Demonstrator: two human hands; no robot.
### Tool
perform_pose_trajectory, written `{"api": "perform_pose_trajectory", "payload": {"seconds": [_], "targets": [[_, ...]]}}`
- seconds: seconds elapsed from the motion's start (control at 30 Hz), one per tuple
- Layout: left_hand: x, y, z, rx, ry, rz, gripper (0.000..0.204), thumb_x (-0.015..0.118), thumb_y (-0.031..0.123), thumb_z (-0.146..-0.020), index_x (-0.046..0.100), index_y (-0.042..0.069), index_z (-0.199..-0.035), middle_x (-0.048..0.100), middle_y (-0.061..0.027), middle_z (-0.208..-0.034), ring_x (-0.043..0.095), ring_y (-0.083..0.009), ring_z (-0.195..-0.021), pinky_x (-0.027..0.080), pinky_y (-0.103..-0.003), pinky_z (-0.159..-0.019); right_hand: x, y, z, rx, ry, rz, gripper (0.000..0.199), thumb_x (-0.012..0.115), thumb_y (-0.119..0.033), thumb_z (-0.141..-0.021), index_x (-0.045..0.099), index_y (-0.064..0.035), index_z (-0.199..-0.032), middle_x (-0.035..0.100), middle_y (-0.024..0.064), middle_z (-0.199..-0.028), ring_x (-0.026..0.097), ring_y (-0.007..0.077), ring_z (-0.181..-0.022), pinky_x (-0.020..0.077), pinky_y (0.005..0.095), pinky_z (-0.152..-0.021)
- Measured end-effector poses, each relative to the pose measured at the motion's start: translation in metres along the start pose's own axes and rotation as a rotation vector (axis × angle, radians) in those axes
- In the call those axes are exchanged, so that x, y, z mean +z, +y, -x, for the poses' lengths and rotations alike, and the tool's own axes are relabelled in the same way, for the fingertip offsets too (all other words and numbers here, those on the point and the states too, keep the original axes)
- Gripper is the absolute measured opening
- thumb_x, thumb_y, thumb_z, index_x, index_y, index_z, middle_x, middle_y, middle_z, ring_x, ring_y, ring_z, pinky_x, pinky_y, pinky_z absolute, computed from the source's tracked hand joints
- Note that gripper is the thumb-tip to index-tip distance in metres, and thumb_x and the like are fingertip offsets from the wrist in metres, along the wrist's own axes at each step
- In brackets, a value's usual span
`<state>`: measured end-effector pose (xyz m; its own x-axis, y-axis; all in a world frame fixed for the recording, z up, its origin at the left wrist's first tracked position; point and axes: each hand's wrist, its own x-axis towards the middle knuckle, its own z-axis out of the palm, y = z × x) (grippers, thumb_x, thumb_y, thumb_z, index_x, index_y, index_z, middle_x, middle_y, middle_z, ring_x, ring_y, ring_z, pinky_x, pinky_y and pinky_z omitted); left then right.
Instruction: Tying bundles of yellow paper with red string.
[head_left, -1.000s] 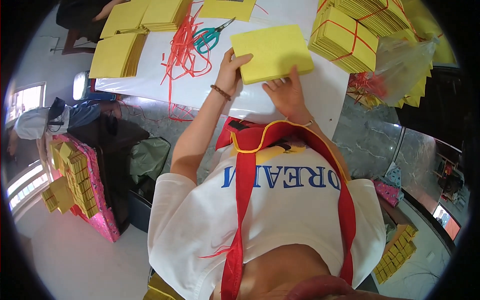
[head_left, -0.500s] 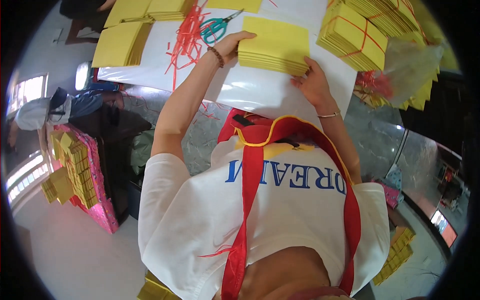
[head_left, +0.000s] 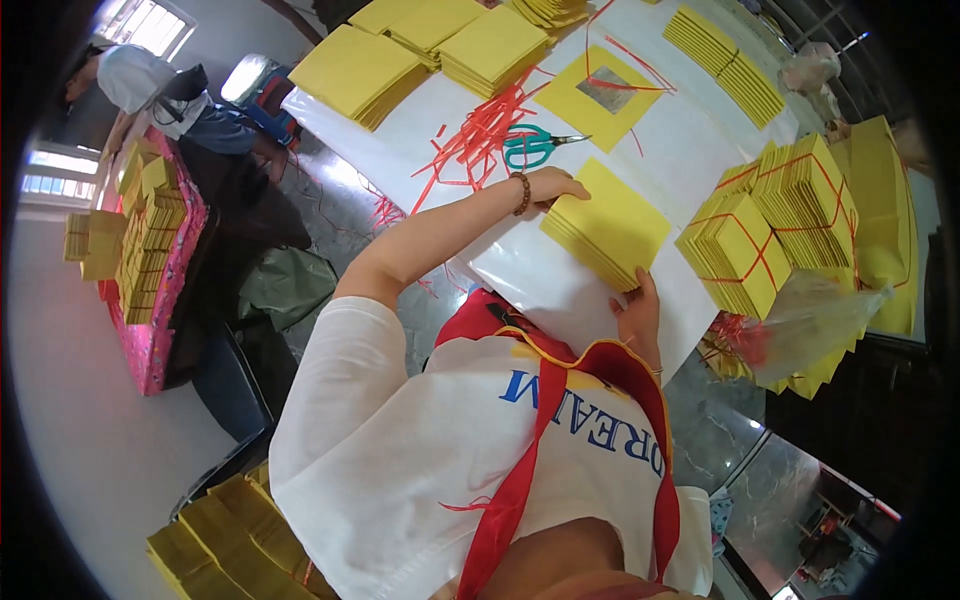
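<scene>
A stack of folded yellow paper sheets [head_left: 617, 218] lies on the white-covered table [head_left: 400, 160], its layered edges toward me. At the stack's far left corner my left hand [head_left: 556, 188] is closed on it, a beaded bracelet round the wrist. My right hand [head_left: 640, 315] holds the near right corner between thumb and fingers; some fingers are hidden. Just beyond my left hand lie teal-handled scissors [head_left: 530, 147], partly across a pile of red plastic strips [head_left: 478, 140]. Farther back is a yellow sheet with a silvery square [head_left: 555, 100].
More yellow stacks [head_left: 360, 70] fill the table's far left. Bundles tied with red strips [head_left: 740, 245] stand at the right, beside a clear plastic bag [head_left: 815, 320]. At left a person [head_left: 150, 95] is near a pink-covered table [head_left: 190, 235] with yellow bundles. A dark chair [head_left: 230, 380] stands behind.
My view has swung left, so the table appears turned and more of its far side shows. Both hands stay on the yellow stack.
</scene>
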<state>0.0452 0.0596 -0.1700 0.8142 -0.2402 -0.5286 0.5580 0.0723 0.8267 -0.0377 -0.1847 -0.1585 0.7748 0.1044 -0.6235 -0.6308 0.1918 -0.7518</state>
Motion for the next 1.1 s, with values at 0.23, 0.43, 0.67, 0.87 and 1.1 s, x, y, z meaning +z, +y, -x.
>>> {"api": "perform_pose_trajectory", "payload": {"seconds": [0.23,0.43,0.67,0.87,1.1], "targets": [[0.001,0.009,-0.001,0.028,0.059,-0.161,0.035,0.063,0.037,-0.070,0.058,0.005,-0.084,0.054,-0.0029,-0.065,0.044,-0.0106,-0.046,0.030,-0.025,-0.041,0.005,-0.008,0.004,0.019,0.065,0.024,0.058,0.050,-0.046,-0.076,0.037,-0.0187,-0.126,0.043,-0.0023,-0.116,0.038,0.0149,-0.104,0.0274,0.0348,-0.077],[-0.057,0.059,0.023,0.290,0.353,0.036,0.048,0.060,0.039,-0.075,0.050,0.006,-0.108,0.055,-0.0044,-0.095,0.054,-0.0141,-0.077,0.044,-0.028,-0.063,0.008,-0.019,0.019,0.015,0.038,-0.015,0.068,0.047,-0.054,-0.078,0.029,-0.0157,-0.131,0.039,0.0004,-0.123,0.036,0.0164,-0.110,0.0260,0.0386,-0.079],[-0.168,0.067,-0.038,0.156,0.942,0.482,0.070,0.073,0.044,-0.064,0.046,0.002,-0.113,0.054,-0.0115,-0.101,0.054,-0.0224,-0.082,0.044,-0.034,-0.064,-0.018,-0.016,0.021,0.023,0.149,-0.272,0.069,0.044,-0.053,-0.081,0.023,-0.0133,-0.134,0.037,0.0039,-0.127,0.035,0.0168,-0.112,0.0231,0.0410,-0.084],[-0.201,0.074,-0.082,0.064,1.282,0.494,0.089,0.081,0.034,-0.055,0.037,0.001,-0.124,0.047,-0.0169,-0.120,0.049,-0.0278,-0.105,0.043,-0.041,-0.084,-0.024,-0.011,0.014,0.085,0.091,-0.293,0.059,0.044,-0.049,-0.083,0.030,-0.0149,-0.129,0.039,0.0014,-0.126,0.036,0.0150,-0.112,0.0229,0.0398,-0.084],[-0.213,0.083,-0.083,-0.074,1.285,0.539,0.102,0.079,0.029,-0.057,0.015,0.002,-0.132,0.025,-0.0195,-0.136,0.040,-0.0273,-0.115,0.035,-0.039,-0.094,-0.024,-0.007,0.013,0.099,0.089,-0.333,0.051,0.047,-0.044,-0.084,0.035,-0.0167,-0.125,0.044,-0.0011,-0.122,0.038,0.0119,-0.109,0.0218,0.0362,-0.085]]}}
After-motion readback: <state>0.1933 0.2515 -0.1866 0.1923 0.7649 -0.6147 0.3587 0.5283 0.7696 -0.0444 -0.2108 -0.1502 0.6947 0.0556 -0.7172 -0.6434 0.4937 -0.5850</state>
